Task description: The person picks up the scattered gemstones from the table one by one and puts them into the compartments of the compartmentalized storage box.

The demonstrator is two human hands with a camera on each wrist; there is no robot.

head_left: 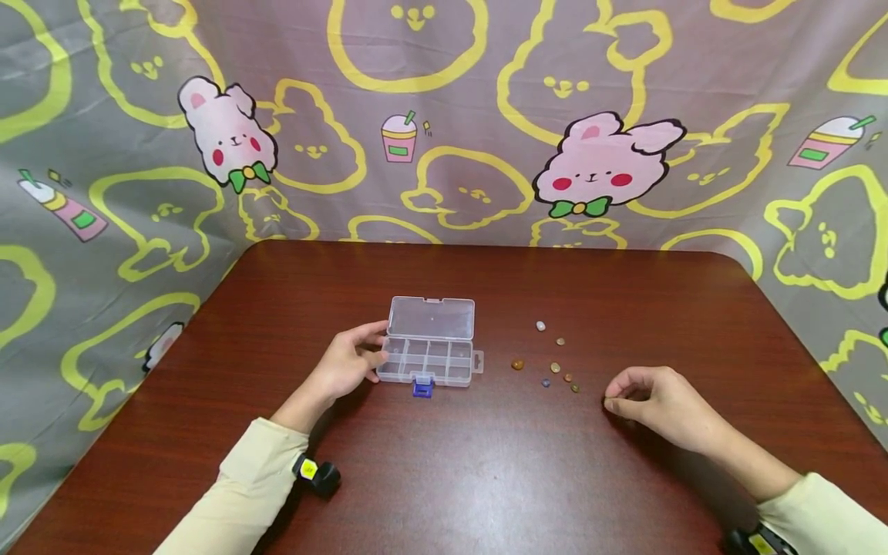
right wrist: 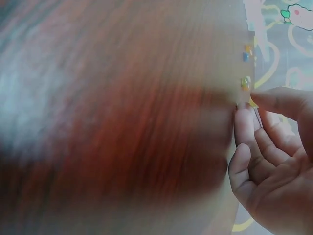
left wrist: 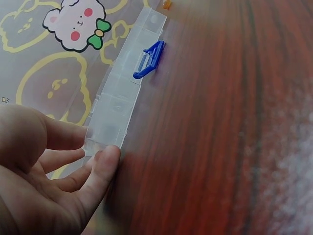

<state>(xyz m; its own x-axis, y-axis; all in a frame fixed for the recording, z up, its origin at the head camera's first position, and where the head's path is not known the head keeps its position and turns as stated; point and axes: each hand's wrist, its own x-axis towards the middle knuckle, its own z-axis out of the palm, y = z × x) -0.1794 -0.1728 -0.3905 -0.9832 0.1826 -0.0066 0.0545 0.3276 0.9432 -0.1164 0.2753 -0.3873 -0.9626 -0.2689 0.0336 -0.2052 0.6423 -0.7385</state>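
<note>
My left hand [head_left: 344, 362] grips the left end of a clear plastic compartment box [head_left: 461, 381], with the thumb along its near side. The box lies on the table with its lid [head_left: 432, 318] raised at the back and its blue latch [head_left: 422, 388] hanging at the front. No contents show in its compartments. Low over the table at the right, my right hand [head_left: 666, 405] pinches a small yellowish piece [right wrist: 253, 104] between thumb and forefinger, mostly hidden by the fingertips. Several small coloured stones lie between box and right hand, among them an amber one [head_left: 517, 364] and a white one [head_left: 540, 326].
The brown wooden table [head_left: 444, 470] has rounded far corners. Behind it and along both sides hangs a patterned cloth [head_left: 479, 77]. A hanging tab [head_left: 479, 361] sticks out from the right end of the box. Dark wrist cameras are strapped at both sleeves.
</note>
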